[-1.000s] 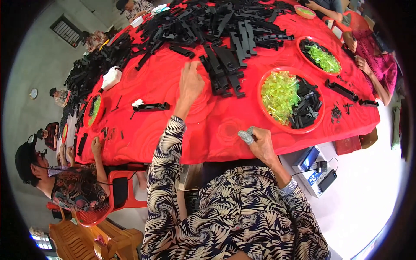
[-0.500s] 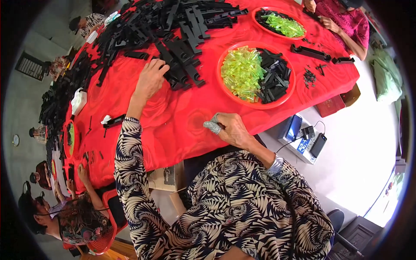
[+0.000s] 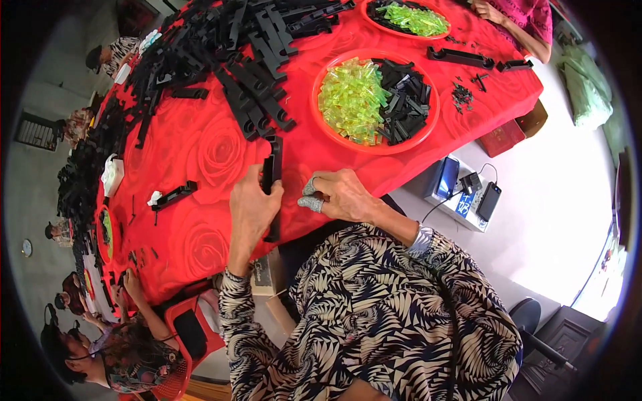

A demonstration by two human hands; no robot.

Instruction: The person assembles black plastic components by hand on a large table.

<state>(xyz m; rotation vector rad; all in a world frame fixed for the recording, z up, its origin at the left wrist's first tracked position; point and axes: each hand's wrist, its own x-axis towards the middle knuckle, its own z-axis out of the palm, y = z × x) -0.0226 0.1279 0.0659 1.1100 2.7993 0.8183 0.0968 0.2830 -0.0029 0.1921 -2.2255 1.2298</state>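
My left hand (image 3: pixel 254 207) is closed around a long black plastic part (image 3: pixel 275 155), which stands roughly lengthwise away from me near the table's front edge. To its right is my right hand (image 3: pixel 344 195), with grey wrapping on the thumb and a finger. Those fingertips are pinched together, and whether something small sits between them is hidden. Beyond my hands, a red round tray (image 3: pixel 433 123) holds yellow-green translucent pieces (image 3: pixel 349 100) on its left side and small black pieces (image 3: pixel 406 100) on its right.
A big heap of black plastic parts (image 3: pixel 221 47) covers the far left of the red tablecloth (image 3: pixel 214 150). One black part (image 3: pixel 176 195) lies apart at left. Another tray (image 3: pixel 408 21) stands at the back. Co-workers sit around the table; a white box with phones (image 3: pixel 461 194) is at right.
My left hand has come back from the heap toward me, now with a black plastic part in it. My right hand has shifted slightly left, fingers still pinched. The view has shifted somewhat.
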